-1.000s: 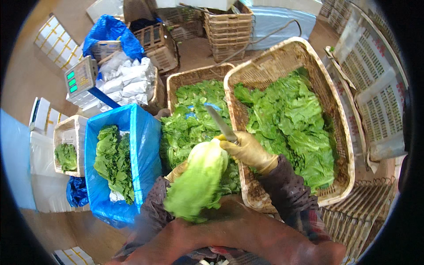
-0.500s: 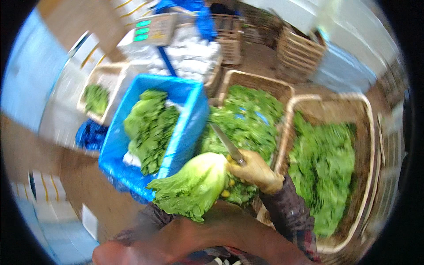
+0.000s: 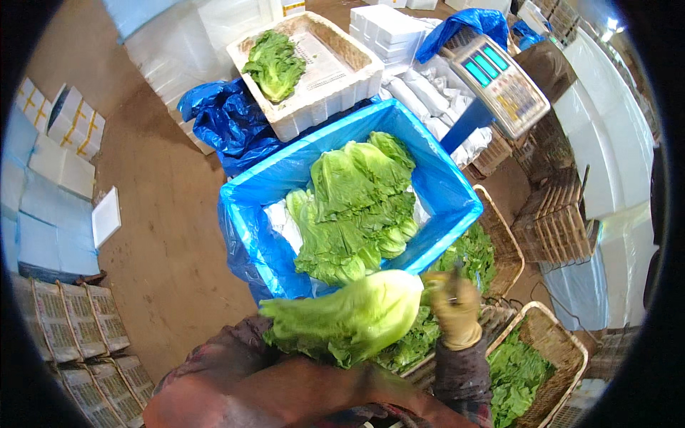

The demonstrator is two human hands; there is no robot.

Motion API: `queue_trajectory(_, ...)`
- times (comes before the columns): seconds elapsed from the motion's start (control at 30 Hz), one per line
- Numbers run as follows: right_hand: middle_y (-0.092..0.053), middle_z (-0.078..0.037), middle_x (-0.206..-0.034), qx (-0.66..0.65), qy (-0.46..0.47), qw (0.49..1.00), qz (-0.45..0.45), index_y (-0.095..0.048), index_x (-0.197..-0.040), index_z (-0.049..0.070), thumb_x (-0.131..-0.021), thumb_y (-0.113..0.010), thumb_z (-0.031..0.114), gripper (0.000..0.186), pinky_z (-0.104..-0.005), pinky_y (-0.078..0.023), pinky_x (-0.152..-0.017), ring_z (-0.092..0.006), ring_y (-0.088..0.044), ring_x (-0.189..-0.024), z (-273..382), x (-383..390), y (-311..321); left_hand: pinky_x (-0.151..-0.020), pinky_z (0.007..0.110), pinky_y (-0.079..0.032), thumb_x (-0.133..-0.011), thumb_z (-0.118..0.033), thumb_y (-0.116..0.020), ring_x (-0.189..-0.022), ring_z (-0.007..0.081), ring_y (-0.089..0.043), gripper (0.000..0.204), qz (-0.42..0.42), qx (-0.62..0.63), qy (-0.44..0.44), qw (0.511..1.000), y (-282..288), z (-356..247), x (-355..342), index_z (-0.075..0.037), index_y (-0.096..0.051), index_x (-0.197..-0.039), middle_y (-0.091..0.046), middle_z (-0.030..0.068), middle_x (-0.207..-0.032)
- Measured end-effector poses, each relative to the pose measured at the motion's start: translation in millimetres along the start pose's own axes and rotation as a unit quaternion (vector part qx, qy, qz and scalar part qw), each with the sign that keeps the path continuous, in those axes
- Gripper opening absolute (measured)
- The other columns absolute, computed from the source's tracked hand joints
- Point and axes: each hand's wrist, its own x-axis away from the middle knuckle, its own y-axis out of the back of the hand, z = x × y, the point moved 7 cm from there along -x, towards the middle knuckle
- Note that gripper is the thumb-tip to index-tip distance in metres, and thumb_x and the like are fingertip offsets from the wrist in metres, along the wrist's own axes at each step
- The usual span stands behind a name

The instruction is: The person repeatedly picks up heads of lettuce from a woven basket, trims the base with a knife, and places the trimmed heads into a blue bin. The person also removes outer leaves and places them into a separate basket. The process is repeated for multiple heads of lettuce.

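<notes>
Since the earlier frame, the pale-green leafy lettuce head (image 3: 364, 310) has swung to the six o'clock edge of the rectangular blue-film-lined bin (image 3: 439, 187). At three o'clock, the yellow-gloved right hand (image 3: 458, 314) grips a blurred slim knife (image 3: 456, 272); the left hand is hidden, its grip untellable. Supporting stem and leaves together, blade away, should limit bruising. Layered green lettuces (image 3: 357, 207) fill the bin's middle; the white rectangular foam box (image 3: 321, 118) at eleven o'clock holds one.

No legible writing
Lit panels (image 3: 486, 64) on the scale (image 3: 516, 100) and a printed sheet (image 3: 322, 63) in the white box (image 3: 314, 120) seem unreadably small.
</notes>
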Motion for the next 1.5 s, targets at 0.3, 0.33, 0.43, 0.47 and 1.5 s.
queue_trajectory(0.3,-0.062,-0.017,-0.142,-0.158,-0.334,0.926,-0.075,-0.055,-0.144,0.005,-0.091,-0.079,0.024,0.062,-0.0375,-0.051,-0.102,-0.0271,-0.061,-0.129,-37.1,-114.0,-43.0,-0.104,0.042,-0.054,-0.103,-0.032,-0.064,-0.124,0.0285,-0.062,0.066,-0.077,0.721,0.682,-0.099,-174.7,32.2,195.8,-0.006,-0.036,-0.157,-0.053,0.0168,-0.148)
queue_trajectory(0.33,-0.066,-0.018,-0.136,-0.128,-0.163,0.977,-0.049,-0.061,-0.137,0.005,-0.089,-0.08,0.026,0.056,-0.0383,-0.051,-0.1,-0.0293,-0.064,-0.125,-21.3,-153.1,-86.5,-0.105,0.043,-0.052,-0.1,-0.031,-0.068,-0.126,0.0295,-0.06,0.071,-0.092,0.705,0.703,-0.009,-198.4,15.5,210.0,-0.005,-0.035,-0.158,-0.053,0.0177,-0.148)
queue_trajectory(0.43,-0.066,-0.02,-0.132,-0.052,-0.035,0.997,-0.046,-0.063,-0.132,0.002,-0.082,-0.082,0.028,0.06,-0.0422,-0.049,-0.103,-0.0375,-0.062,-0.121,-40.6,-217.3,-196.1,-0.115,0.045,-0.041,-0.092,-0.027,-0.079,-0.135,0.0353,-0.051,0.084,-0.031,0.507,0.78,0.366,-257.4,-41.8,221.5,-0.002,-0.034,-0.158,-0.049,0.0222,-0.151)
queue_trajectory(0.47,-0.052,-0.019,-0.15,-0.054,-0.084,0.995,0.026,-0.062,-0.133,0.004,-0.085,-0.078,0.037,0.06,-0.0432,-0.043,-0.112,-0.0352,-0.051,-0.137,-65.7,-229.4,-231.2,-0.121,0.046,-0.03,-0.09,-0.028,-0.079,-0.143,0.0396,-0.042,0.088,0.078,0.406,0.794,0.446,-270.5,-65.9,217.5,0.0,-0.032,-0.158,-0.043,0.0265,-0.153)
queue_trajectory(1.5,-0.06,-0.018,-0.124,0.264,-0.626,0.708,-0.194,-0.055,-0.144,0.012,-0.102,-0.056,0.025,0.044,-0.0375,-0.06,-0.073,-0.0228,-0.067,-0.09,-208.4,493.6,201.2,-0.117,0.046,-0.04,-0.107,-0.031,-0.056,-0.138,0.0375,-0.05,0.054,0.055,0.381,0.476,0.79,-232.4,-39.2,47.6,-0.001,-0.047,-0.152,-0.05,0.0214,-0.153)
